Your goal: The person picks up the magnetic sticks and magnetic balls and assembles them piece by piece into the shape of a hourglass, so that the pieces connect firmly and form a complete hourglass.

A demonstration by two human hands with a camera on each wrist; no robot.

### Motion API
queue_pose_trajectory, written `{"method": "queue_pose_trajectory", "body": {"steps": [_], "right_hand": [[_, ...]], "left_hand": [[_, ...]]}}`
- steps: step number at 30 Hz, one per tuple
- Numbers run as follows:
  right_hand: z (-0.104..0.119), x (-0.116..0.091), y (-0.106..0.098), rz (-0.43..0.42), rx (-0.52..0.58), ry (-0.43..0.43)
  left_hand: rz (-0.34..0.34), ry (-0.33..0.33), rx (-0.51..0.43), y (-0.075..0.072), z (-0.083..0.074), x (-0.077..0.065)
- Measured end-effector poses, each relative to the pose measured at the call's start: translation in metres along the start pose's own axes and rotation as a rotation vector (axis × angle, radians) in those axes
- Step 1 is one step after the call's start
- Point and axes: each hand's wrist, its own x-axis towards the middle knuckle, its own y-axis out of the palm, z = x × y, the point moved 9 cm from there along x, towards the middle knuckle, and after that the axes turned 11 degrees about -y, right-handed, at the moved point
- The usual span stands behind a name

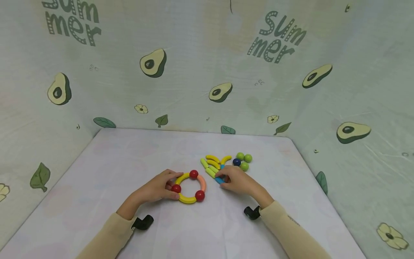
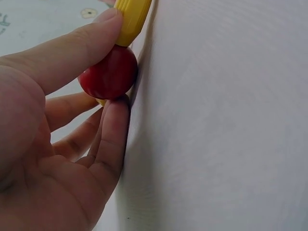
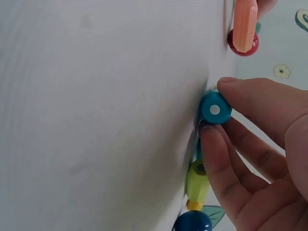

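Observation:
A ring of curved yellow rods [image 1: 187,200], one peach rod [image 1: 203,183] and three red balls [image 1: 200,195] lies on the table. My left hand [image 1: 158,187] holds its left side. In the left wrist view the thumb lies on a yellow rod [image 2: 131,21], with fingers round the red ball [image 2: 110,73] below it. To the right, my right hand [image 1: 240,180] pinches a blue rod [image 1: 219,180] between thumb and fingers. Its round end, with a pale dot in the middle, faces the right wrist camera. Light green rods [image 1: 210,172] lie just beyond those fingertips.
Curved yellow rods [image 1: 213,164] lie behind the green ones. Farther right sit a dark blue ball [image 1: 237,162] and several green balls [image 1: 248,158]. A pale cloth covers the table [image 1: 145,151], and a printed curtain [image 1: 194,64] hangs behind and at both sides.

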Motion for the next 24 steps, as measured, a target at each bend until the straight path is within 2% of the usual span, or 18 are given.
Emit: {"method": "queue_pose_trajectory", "body": {"steps": [6,15,24], "right_hand": [[0.0026,0.0031,-0.0009,0.011,0.007,-0.014],[0.0059,0.0037,0.0023,0.066,-0.047,0.006],[0.0072,0.002,0.0014,0.052,0.015,0.002]], "left_hand": [[-0.002,-0.001,0.007,0.0003,0.0016,0.0006],[-0.007,-0.009,0.009,0.0015,0.0024,0.0016],[-0.008,0.0,0.016,0.0007,0.0002,0.0003]]}}
